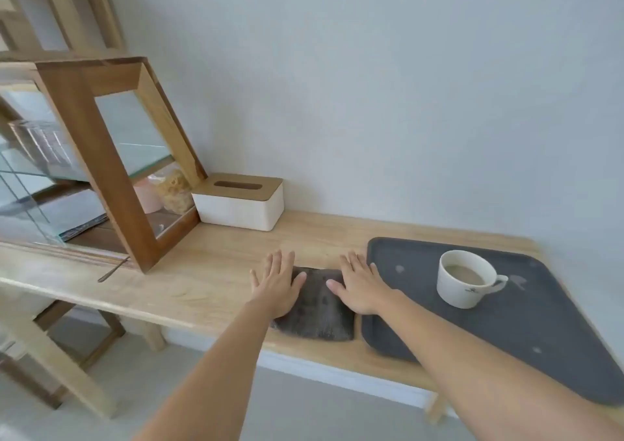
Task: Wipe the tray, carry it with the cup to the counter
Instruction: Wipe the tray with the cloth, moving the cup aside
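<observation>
Tray point(506, 332) at the bench's point(209, 271) right end, cup point(464, 280) of milky drink on it, left hand point(278, 287) and right hand point(359, 285) flat, fingers spread, on grey cloth point(319, 309) beside tray

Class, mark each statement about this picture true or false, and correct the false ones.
1. The cup stands on the tray. True.
2. Both hands lie flat on the cloth. True: left hand, right hand.
3. The cup is empty. False: it holds a light brown drink.
4. The tissue box is on the tray. False: it stands on the table, by the wall.
5. The cloth lies on the tray. False: it lies beside it.
</observation>
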Available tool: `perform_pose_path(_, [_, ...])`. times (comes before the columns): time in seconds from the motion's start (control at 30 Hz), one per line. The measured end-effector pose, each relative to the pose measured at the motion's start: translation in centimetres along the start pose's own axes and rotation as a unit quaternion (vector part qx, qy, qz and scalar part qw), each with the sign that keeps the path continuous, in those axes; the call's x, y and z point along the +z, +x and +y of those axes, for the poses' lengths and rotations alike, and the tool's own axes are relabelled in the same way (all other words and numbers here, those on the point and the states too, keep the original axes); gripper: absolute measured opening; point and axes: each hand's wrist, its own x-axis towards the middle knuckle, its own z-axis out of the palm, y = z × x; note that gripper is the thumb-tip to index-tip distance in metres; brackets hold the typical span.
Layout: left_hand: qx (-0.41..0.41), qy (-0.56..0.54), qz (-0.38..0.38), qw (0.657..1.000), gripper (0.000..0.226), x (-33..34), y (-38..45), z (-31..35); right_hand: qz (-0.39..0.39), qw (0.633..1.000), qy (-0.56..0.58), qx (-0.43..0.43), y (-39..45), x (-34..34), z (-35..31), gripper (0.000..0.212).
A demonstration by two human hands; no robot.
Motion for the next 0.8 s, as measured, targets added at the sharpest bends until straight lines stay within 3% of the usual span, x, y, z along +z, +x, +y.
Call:
perform_pose_path(0.1, [-0.017,0.007,-0.017,1.0,0.065,1.7,-0.4,-0.2,0.007,1.0,-0.017,0.018,0.0,1.7,-0.3,0.078])
perform_pose_path(0.33, [0.015,0.019,0.02,1.0,0.053,3.0,-0.7,-0.4,0.122,0.991,-0.047,0.029,-0.1,3.9,-1.4,0.071])
perform_pose_path(0.5, [0.1,-0.094,0.131,0.982,0.045,3.9,-1.4,0.0,0.186,0.982,-0.032,-0.003,-0.8,4.3,-2.5,0.049])
perform_pose_path(0.63, [0.121,-0.198,0.195,0.953,0.053,3.6,-2.6,0.6,0.224,0.972,0.062,-0.033,-2.2,4.1,-3.1,0.032])
perform_pose_path(0.8, [0.131,-0.227,0.246,0.933,0.05,1.0,-3.3,2.8,0.294,0.941,0.161,-0.056,-4.4,0.7,-3.6,0.041])
